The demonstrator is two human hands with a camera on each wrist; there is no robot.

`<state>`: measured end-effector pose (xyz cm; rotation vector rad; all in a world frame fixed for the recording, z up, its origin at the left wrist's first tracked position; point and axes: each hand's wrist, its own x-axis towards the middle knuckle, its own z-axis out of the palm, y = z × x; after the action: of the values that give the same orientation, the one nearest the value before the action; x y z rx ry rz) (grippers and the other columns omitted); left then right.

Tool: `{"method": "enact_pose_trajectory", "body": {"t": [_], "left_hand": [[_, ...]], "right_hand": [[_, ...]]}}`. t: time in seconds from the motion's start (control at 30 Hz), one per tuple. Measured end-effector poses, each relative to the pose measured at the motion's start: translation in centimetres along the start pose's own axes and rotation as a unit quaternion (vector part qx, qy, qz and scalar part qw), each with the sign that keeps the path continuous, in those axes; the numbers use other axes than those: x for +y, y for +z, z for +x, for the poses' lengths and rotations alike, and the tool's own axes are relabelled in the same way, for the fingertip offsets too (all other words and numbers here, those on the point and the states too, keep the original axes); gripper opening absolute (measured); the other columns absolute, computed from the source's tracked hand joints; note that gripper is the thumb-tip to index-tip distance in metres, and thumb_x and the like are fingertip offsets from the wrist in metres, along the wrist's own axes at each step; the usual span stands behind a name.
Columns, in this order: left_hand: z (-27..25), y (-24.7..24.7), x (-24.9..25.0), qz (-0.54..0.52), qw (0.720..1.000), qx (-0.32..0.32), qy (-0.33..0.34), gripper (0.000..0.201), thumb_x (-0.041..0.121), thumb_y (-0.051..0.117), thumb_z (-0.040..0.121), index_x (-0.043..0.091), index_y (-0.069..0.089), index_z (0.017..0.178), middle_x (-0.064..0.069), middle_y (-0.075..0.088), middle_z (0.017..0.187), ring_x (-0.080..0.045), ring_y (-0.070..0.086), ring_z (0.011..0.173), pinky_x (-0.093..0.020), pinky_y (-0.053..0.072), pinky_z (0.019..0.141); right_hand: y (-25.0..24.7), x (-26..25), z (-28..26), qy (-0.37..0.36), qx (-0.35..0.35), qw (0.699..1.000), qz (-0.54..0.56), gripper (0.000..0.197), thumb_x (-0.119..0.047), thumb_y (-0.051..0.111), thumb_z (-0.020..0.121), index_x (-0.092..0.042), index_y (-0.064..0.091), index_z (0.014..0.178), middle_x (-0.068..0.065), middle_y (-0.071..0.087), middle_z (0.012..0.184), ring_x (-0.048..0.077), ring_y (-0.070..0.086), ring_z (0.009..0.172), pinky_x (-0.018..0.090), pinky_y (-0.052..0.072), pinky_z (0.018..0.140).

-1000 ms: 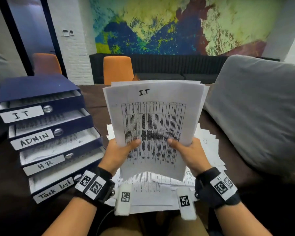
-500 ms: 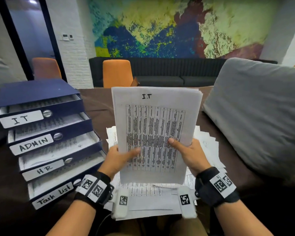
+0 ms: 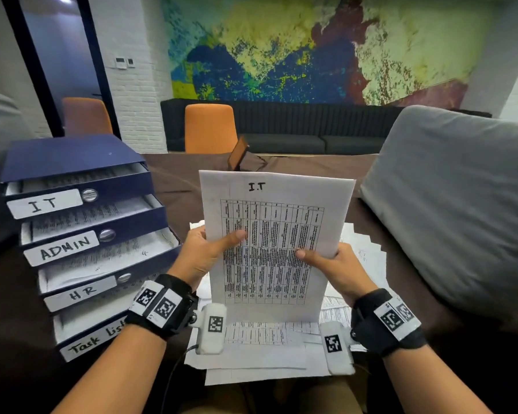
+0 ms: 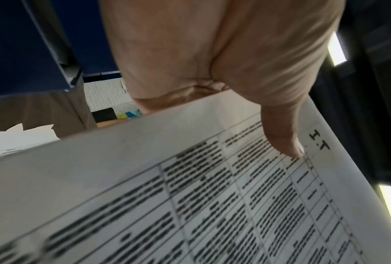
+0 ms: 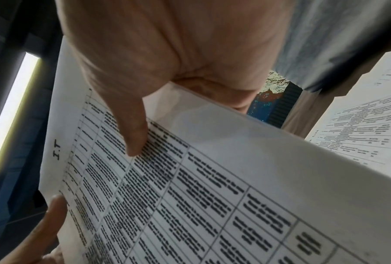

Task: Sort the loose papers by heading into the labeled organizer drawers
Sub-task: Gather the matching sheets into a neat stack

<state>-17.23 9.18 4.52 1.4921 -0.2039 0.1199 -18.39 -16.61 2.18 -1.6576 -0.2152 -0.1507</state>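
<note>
A squared stack of papers headed "I.T" (image 3: pixel 274 234) stands upright with its lower edge on the loose paper pile (image 3: pixel 260 357). My left hand (image 3: pixel 205 252) pinches its left edge, thumb across the front (image 4: pixel 284 139). My right hand (image 3: pixel 331 262) pinches the right edge the same way, thumb on the printed table (image 5: pixel 131 135). The fingers of both hands are hidden behind the sheets. The blue organizer (image 3: pixel 72 158) sits at the left with its drawers pulled out, labelled IT (image 3: pixel 44 203), ADMIN (image 3: pixel 63 248), HR (image 3: pixel 81 292) and Task list (image 3: pixel 93 342), each holding papers.
A large grey cushion (image 3: pixel 461 204) fills the right side. More printed sheets fan out under and to the right of the stack (image 3: pixel 362 252). A brown cloth (image 3: pixel 180 180) covers the table; orange chairs (image 3: pixel 210 128) and a dark sofa stand beyond.
The fanned I.T sheets have been squared into one neat stack and lowered until the bottom edge meets the pile. Both hands slid up the sides of the stack.
</note>
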Motion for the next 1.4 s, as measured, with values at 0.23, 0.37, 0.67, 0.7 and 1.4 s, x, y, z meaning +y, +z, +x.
{"method": "enact_pose_trajectory", "body": {"t": [0.23, 0.37, 0.67, 0.7, 1.4], "left_hand": [[1.2, -0.1, 2.5, 0.018, 0.999, -0.034, -0.002, 0.041, 0.025, 0.079, 0.072, 0.013, 0.070, 0.110, -0.005, 0.077, 0.107, -0.022, 0.073, 0.100, -0.039, 0.057, 0.089], [1.6, -0.4, 2.1, -0.012, 1.000, 0.012, -0.016, 0.022, 0.020, 0.069, 0.090, 0.009, 0.071, 0.109, -0.010, 0.077, 0.102, -0.028, 0.074, 0.097, -0.044, 0.061, 0.086], [0.6, -3.6, -3.7, -0.242, 0.939, 0.218, -0.107, 0.053, 0.037, 0.081, 0.077, 0.018, 0.067, 0.125, -0.011, 0.073, 0.119, -0.036, 0.069, 0.109, -0.063, 0.048, 0.099], [0.5, -3.7, -4.4, -0.259, 0.932, 0.224, -0.121, 0.045, 0.035, 0.076, 0.084, 0.019, 0.067, 0.125, -0.012, 0.072, 0.119, -0.038, 0.069, 0.108, -0.066, 0.048, 0.097], [-1.8, -10.2, 5.8, -0.320, 0.926, 0.181, 0.084, 0.079, 0.067, 0.042, 0.093, 0.006, 0.052, 0.142, -0.026, 0.052, 0.143, -0.044, 0.054, 0.129, -0.062, 0.038, 0.109]], "right_hand": [[0.2, -0.6, 0.5, 0.002, -0.025, 1.000, -0.001, 0.029, -0.017, 0.080, 0.080, -0.019, 0.073, 0.108, 0.000, 0.076, 0.108, 0.019, 0.072, 0.103, 0.048, 0.052, 0.098], [-0.2, 1.2, -0.1, 0.067, -0.054, 0.995, -0.043, 0.021, -0.020, 0.078, 0.082, -0.009, 0.077, 0.099, 0.004, 0.077, 0.101, 0.021, 0.073, 0.098, 0.046, 0.053, 0.098], [2.5, 7.0, -3.7, 0.271, 0.016, 0.931, 0.243, 0.009, -0.009, 0.062, 0.091, -0.006, 0.064, 0.100, 0.013, 0.075, 0.094, 0.025, 0.069, 0.071, 0.035, 0.058, 0.063], [3.5, 6.8, -3.8, 0.280, 0.009, 0.928, 0.243, 0.012, -0.010, 0.059, 0.095, -0.006, 0.064, 0.104, 0.014, 0.075, 0.099, 0.027, 0.071, 0.077, 0.036, 0.058, 0.062], [10.8, -9.0, 7.5, 0.200, 0.013, 0.963, 0.182, 0.026, 0.000, 0.049, 0.093, 0.007, 0.053, 0.118, 0.028, 0.065, 0.120, 0.026, 0.067, 0.062, 0.025, 0.048, 0.040]]}}
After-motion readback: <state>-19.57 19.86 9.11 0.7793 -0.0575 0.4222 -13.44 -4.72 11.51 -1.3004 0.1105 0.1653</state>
